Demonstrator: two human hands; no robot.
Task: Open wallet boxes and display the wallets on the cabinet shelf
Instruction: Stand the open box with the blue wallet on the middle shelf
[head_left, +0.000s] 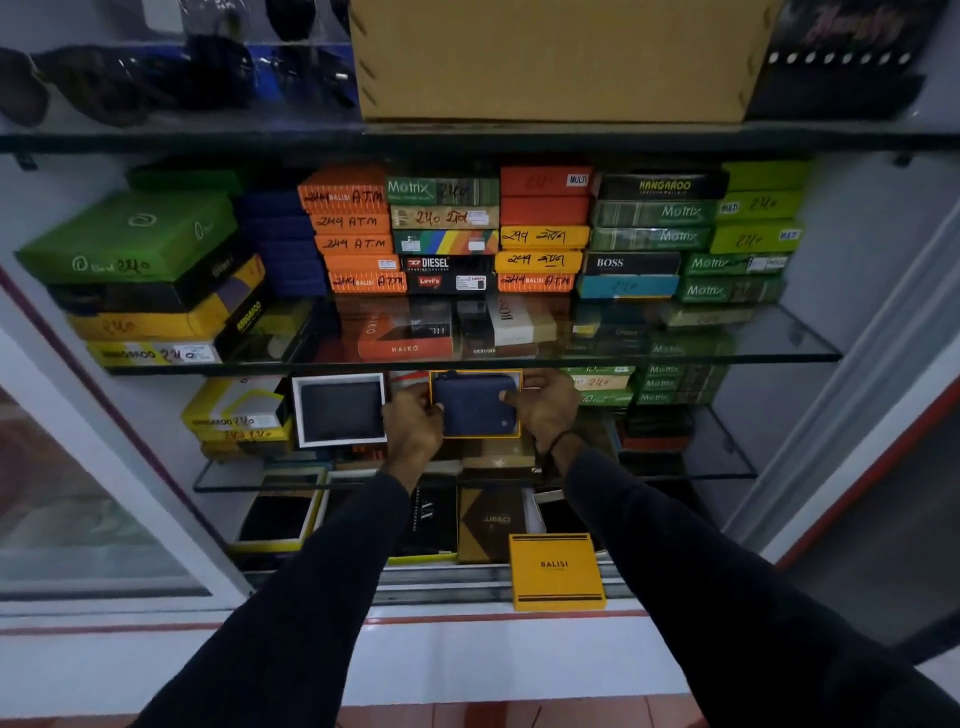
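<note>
A navy blue wallet (475, 408) sits in an open yellow box, propped upright on the lower glass shelf (727, 467). My left hand (413, 423) grips the box's left edge. My right hand (543, 408) grips its right edge, thumb resting on the wallet. Left of it stands a dark wallet in an open white-rimmed box (340, 409). A yellow BALISI box lid (556, 570) lies flat at the cabinet's front edge.
Stacks of closed wallet boxes (447, 234) fill the middle glass shelf. More boxes (236, 415) sit at both ends of the lower shelf. Open boxes and wallets (488, 522) lie on the bottom level. A cardboard box (561, 57) and sunglasses (119, 83) occupy the top shelf.
</note>
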